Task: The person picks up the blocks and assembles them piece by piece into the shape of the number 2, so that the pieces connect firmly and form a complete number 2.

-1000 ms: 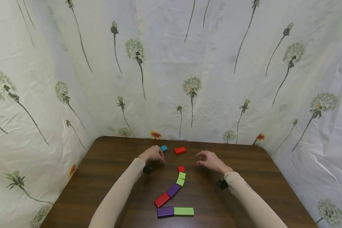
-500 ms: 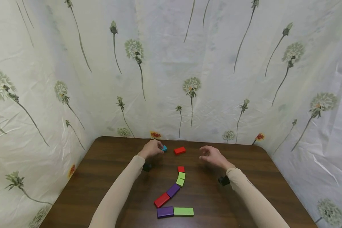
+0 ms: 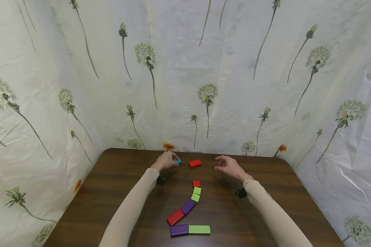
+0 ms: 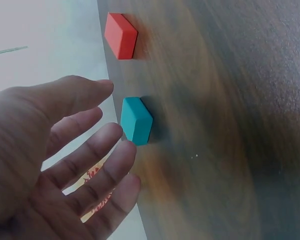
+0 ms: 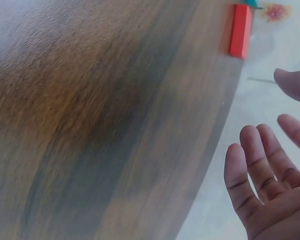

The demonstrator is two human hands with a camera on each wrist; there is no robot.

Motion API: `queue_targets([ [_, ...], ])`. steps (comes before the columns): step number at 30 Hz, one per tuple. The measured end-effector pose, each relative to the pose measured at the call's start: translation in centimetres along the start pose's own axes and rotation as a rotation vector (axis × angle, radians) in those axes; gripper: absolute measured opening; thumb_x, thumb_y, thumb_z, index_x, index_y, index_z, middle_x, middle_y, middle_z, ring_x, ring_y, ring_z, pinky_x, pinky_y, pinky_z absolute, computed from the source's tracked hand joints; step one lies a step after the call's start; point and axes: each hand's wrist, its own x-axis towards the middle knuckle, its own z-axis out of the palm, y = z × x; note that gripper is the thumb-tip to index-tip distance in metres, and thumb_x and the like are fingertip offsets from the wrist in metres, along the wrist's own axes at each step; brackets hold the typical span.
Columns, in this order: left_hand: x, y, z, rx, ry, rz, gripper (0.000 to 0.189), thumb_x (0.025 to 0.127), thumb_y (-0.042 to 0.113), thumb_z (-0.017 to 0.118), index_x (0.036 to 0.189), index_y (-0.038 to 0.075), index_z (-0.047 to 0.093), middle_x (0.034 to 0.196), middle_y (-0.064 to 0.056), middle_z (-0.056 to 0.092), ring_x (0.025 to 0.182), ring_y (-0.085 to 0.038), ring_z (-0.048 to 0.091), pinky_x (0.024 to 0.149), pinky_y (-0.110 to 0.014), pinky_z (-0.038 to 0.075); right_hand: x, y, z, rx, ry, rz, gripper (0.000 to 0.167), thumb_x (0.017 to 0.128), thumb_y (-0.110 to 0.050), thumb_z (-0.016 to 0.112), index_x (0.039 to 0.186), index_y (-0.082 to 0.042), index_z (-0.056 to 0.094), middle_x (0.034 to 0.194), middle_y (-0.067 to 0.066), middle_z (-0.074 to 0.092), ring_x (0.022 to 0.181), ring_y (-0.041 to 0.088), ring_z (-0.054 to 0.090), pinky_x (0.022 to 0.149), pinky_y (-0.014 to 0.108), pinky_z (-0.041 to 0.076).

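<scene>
My left hand (image 3: 166, 161) is at the small blue block (image 3: 178, 161) near the far edge of the table. In the left wrist view its thumb and fingers are spread, with the blue block (image 4: 136, 121) lying just past the fingertips. To the right of that block lies a red block (image 3: 195, 163), seen also in the right wrist view as a red bar (image 5: 240, 31). My right hand (image 3: 231, 167) hovers right of the red block, fingers loosely bent and holding nothing.
A curved row runs toward me: a small red block (image 3: 196, 184), two light green ones (image 3: 197, 190), a purple one (image 3: 188, 207) and a longer red one (image 3: 176, 217). Nearer still, a purple block (image 3: 179, 230) meets a long green one (image 3: 199, 230). A flowered curtain (image 3: 179, 89) hangs behind the table.
My left hand has moved forward, up to the blue block, and now overlaps part of it. The right hand has shifted slightly. The blocks in the row have stayed put.
</scene>
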Motion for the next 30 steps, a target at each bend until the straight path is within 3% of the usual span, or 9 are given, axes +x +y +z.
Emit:
queue_targets([
  [10, 1.0, 0.1, 1.3, -0.013, 0.004, -0.016, 0.031, 0.086, 0.018, 0.071, 0.114, 0.005, 0.069, 0.100, -0.007, 0.070, 0.083, -0.018, 0.062, 0.076, -0.035, 0.052, 1.9, -0.3, 1.4, 0.023, 0.007, 0.009, 0.046, 0.088, -0.020, 0.070, 0.129, -0.006, 0.057, 0.112, 0.020, 0.063, 0.094, 0.026, 0.062, 0.079, 0.042, 0.050],
  [18, 1.4, 0.2, 2.7, -0.073, -0.007, -0.042, 0.037, 0.088, 0.017, 0.070, 0.123, 0.005, 0.065, 0.115, -0.013, 0.067, 0.099, -0.025, 0.064, 0.086, -0.042, 0.051, 2.9, -0.9, 2.7, 0.063, -0.008, 0.065, 0.052, 0.090, -0.019, 0.068, 0.137, -0.005, 0.051, 0.112, 0.018, 0.065, 0.099, 0.030, 0.063, 0.082, 0.045, 0.051],
  [25, 1.9, 0.3, 3.8, -0.067, 0.018, -0.064, 0.039, 0.087, 0.018, 0.070, 0.124, 0.007, 0.064, 0.119, -0.015, 0.066, 0.104, -0.028, 0.063, 0.089, -0.045, 0.049, 3.4, -0.9, 3.8, 0.083, -0.001, 0.122, 0.054, 0.090, -0.017, 0.068, 0.139, -0.006, 0.049, 0.109, 0.016, 0.064, 0.093, 0.027, 0.063, 0.079, 0.042, 0.050],
  [30, 2.3, 1.0, 4.4, -0.038, 0.049, -0.061, 0.038, 0.086, 0.018, 0.072, 0.122, 0.008, 0.066, 0.117, -0.011, 0.068, 0.104, -0.027, 0.064, 0.089, -0.044, 0.049, 3.8, -1.0, 4.5, 0.096, 0.010, 0.126, 0.057, 0.089, -0.013, 0.068, 0.139, -0.001, 0.047, 0.108, 0.019, 0.065, 0.096, 0.031, 0.063, 0.081, 0.045, 0.050],
])
